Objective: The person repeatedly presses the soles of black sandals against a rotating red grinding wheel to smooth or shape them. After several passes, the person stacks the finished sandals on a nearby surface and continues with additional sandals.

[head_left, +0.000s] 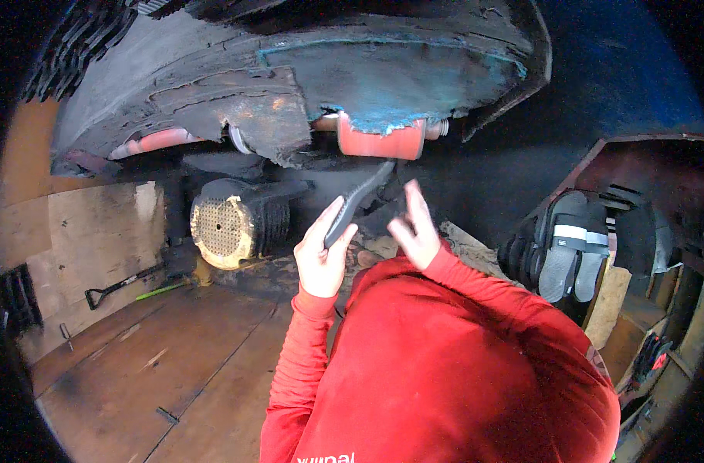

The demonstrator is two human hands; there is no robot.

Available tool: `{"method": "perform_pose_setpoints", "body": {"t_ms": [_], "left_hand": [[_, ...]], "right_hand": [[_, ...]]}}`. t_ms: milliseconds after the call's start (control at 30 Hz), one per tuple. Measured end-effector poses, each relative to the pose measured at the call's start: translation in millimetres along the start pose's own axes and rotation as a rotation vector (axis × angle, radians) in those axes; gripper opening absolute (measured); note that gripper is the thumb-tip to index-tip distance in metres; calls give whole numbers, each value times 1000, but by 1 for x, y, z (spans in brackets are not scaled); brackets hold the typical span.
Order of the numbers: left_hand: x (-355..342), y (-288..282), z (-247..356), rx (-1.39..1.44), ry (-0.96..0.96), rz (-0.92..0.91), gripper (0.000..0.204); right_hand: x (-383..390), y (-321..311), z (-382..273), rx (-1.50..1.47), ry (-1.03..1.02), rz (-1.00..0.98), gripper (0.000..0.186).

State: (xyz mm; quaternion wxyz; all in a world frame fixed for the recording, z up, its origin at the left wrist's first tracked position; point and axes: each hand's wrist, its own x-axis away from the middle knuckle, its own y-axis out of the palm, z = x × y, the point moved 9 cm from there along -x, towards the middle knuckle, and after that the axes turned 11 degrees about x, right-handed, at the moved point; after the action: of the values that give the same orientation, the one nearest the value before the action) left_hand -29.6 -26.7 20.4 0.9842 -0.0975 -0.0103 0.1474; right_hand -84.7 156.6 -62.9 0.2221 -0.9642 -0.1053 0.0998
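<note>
Fingers and thumb of the left hand (321,251) pinch the lower end of a dark, curved, sole-like strip (360,197), which slants up and to the right until its far end sits just beneath a red roller (379,144), though whether the two touch I cannot tell. Right hand (418,231), slightly blurred, stands just beside the strip and apart from it, fingers extended and thumb spread away. Above hangs a worn grey hood (398,81), while banded grey soles (570,243) lie stacked at right and a perforated, yellowish block (217,226) stands at left.
</note>
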Motion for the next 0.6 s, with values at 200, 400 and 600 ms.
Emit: {"method": "perform_pose_setpoints", "body": {"t_ms": [200,400,600], "left_hand": [[-7,-1,47,-228,118,-166,39],[-53,25,79,-462,77,-251,29],[-77,68,52,-537,-19,-342,32]], "right_hand": [[-17,80,52,-1364,765,-360,93],[-40,100,49,-1483,729,-492,72],[-19,65,88,-1154,1036,-416,60]]}}
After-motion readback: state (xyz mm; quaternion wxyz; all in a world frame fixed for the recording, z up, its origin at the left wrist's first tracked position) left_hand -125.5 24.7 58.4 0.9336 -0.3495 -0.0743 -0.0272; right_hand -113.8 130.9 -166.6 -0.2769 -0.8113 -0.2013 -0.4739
